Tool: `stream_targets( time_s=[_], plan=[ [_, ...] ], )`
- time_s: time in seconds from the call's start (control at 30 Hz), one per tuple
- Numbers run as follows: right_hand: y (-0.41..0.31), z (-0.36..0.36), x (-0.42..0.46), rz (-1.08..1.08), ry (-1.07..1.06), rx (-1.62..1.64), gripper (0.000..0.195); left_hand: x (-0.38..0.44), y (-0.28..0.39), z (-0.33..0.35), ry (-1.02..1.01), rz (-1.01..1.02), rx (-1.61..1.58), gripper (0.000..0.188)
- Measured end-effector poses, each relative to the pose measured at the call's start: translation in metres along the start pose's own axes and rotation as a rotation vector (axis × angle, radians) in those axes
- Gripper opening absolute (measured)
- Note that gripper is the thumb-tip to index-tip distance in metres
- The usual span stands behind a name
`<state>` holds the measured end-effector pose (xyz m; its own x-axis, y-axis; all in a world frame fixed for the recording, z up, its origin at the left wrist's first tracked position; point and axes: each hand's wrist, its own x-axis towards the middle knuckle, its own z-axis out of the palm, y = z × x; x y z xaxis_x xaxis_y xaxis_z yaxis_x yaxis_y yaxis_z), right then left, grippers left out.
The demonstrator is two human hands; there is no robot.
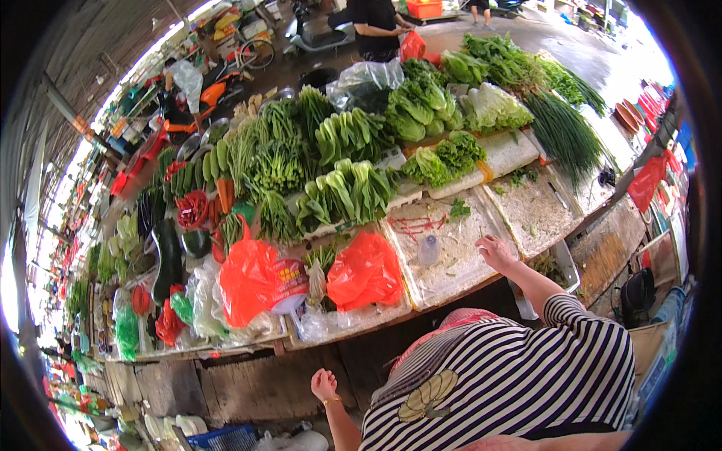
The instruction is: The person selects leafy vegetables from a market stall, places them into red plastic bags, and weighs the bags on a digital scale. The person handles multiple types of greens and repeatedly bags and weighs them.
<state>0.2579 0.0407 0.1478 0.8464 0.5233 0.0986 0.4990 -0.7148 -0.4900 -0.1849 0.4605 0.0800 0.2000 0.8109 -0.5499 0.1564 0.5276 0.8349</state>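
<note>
My right hand (496, 253) reaches over a white foam tray (468, 225) strewn with leaf scraps, its fingers partly bent and nothing visible in them. Whether it touches the tray is unclear. Left of it on the tray are a small clear plastic container (428, 250), several thin red ties (417, 225) and a green leaf sprig (459, 208). Low in front of the stall edge hangs my left hand (324, 385), fingers curled, with no object showing in it. The nearest stall items to it are a red plastic bag (365, 272) and a plastic hand fan (290, 282).
Leafy greens (350, 191), lettuce (417, 107), garlic chives (564, 132), carrots (225, 194) and a dark winter melon (166, 253) cover the stall. Another red bag (246, 282) lies along its front. Across the stall stands a person (375, 28) near a parked scooter (318, 36).
</note>
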Motion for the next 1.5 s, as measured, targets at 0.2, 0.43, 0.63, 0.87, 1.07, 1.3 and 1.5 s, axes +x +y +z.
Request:
stream_targets(
  time_s=[0.2,0.43,0.63,0.87,1.07,1.3,1.5],
  plan=[
    [-0.045,-0.003,0.096,-0.035,-0.049,-0.036,0.016,0.015,-0.006,0.012,-0.112,0.028,-0.007,0.014],
    [-0.087,0.001,0.193,-0.1,-0.175,0.076,0.019,0.058,0.043,0.105,-0.193,0.632,0.68,0.021],
    [-0.089,-0.011,0.266,-0.361,-0.213,-0.019,0.024,0.127,0.104,0.251,-0.285,0.592,1.115,0.054],
    [-0.061,-0.087,0.368,-0.227,-0.212,-0.123,0.024,0.17,0.08,0.342,-0.241,0.044,1.584,0.066],
    [0.041,-0.214,0.507,0.437,0.069,-0.403,0.034,0.149,0.071,0.352,-0.024,0.096,1.659,0.082],
    [0.116,-0.218,0.565,0.531,0.197,-0.488,0.059,0.16,0.064,0.345,-0.058,0.015,1.619,0.092],
    [0.11,-0.157,0.481,0.267,0.053,-0.21,0.059,0.179,0.052,0.325,-0.209,0.184,1.566,0.096]
  ],
)
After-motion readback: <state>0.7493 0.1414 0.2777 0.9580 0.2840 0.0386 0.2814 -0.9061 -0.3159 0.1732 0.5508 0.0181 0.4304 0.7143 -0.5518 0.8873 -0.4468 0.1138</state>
